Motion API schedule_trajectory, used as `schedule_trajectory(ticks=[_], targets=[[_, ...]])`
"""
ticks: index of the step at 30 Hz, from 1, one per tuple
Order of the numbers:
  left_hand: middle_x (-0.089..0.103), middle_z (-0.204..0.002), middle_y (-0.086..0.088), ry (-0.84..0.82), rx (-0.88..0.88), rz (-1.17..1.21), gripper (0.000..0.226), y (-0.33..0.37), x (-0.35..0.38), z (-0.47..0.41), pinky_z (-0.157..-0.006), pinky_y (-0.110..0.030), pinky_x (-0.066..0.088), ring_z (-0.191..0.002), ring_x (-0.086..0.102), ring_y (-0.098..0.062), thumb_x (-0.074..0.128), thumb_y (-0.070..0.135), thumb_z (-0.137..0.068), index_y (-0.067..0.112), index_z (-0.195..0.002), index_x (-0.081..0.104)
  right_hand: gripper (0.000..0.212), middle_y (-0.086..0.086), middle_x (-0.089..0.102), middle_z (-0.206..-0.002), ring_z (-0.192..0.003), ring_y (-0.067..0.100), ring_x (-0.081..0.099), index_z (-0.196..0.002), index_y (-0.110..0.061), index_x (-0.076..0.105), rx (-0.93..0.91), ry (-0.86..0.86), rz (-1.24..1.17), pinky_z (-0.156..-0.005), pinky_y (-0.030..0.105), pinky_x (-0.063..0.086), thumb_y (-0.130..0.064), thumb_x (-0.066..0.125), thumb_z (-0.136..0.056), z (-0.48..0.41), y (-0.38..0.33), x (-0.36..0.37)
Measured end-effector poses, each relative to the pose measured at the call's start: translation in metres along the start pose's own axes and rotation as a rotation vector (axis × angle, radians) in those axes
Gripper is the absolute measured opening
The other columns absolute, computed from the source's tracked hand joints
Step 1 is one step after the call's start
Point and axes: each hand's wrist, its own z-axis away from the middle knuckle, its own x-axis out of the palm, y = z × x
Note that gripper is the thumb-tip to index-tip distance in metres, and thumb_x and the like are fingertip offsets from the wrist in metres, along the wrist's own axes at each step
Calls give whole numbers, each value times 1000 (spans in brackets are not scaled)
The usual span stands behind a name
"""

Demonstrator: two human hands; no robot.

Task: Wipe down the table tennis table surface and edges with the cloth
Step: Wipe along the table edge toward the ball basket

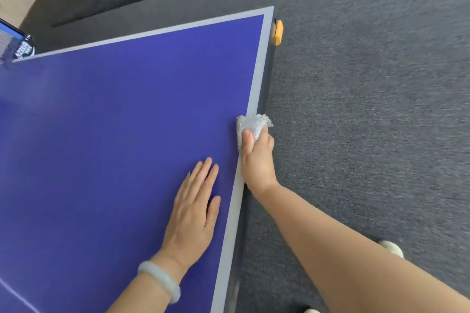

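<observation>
Head cam looks down on one corner end of the blue table [114, 122]. The right hand [256, 157] is clamped on a scrunched grey cloth [251, 126], just toward 3 o'clock from the middle of the frame. The wad sits right on the pale border strip [256, 71] and hangs a bit over the side. My guess is that's on purpose, so one pass catches the top stripe and the side face together.

The left hand [193, 213] lies flat on the blue at about 7 o'clock from the cloth, fingers straight and close together, holding nothing. It looks like a brace to lean on while the other arm reaches. There's a pale bracelet [160, 281] on that wrist.

On edges, the strip runs from 6 o'clock up to the corner at 1 o'clock, unbroken from the cloth onward, so there's a straight run that way. An orange piece [278, 32] pokes out from the side just below that corner, and I'd say it could snag the cloth. Grey carpet [368, 109] fills the whole 3 o'clock side, so the elbow has room to swing. The net post [17, 46] sits way off at 10 o'clock, and a light shoe [393, 249] shows at 5 o'clock.
</observation>
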Motion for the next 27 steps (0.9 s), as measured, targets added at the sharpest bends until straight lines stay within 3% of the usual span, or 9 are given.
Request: schedule_trajectory(ticks=[7,14,18,22,27], targets=[[5,-166,5,-14,-57,-125,56,-10,12,68,-121,-39,8,-152,6,-16,19,29,-104,20,-158,8,57,9,30,-154,-139,27,35,-155,-19,22,64,85,2,-116,45,28,-45,32,-104,15,9,11],[6,-165,6,4,-47,-85,56,-16,17,71,-123,-40,9,-152,3,-12,19,29,-103,22,-158,11,68,-5,18,-162,-149,1,11,-158,-20,12,-56,-4,-3,-123,35,14,-47,31,-98,200,82,24],[8,-165,5,19,-43,-72,56,-16,16,70,-124,-41,10,-152,2,-11,18,31,-103,19,-157,15,61,9,25,-159,-147,17,23,-157,-13,14,-49,10,32,-121,35,19,-34,36,-104,150,67,23],[8,-165,5,37,-34,-73,57,-15,15,69,-124,-41,9,-152,0,-9,16,33,-102,19,-157,15,57,11,38,-153,-140,25,38,-156,-16,24,48,102,-31,-116,37,27,-40,35,-105,93,38,22],[8,-165,4,45,-43,-72,57,-13,15,71,-124,-39,7,-152,0,-10,17,31,-102,19,-157,15,59,-3,22,-161,-147,3,18,-157,-20,14,-107,97,-26,-122,26,15,-35,38,-105,210,95,36]])
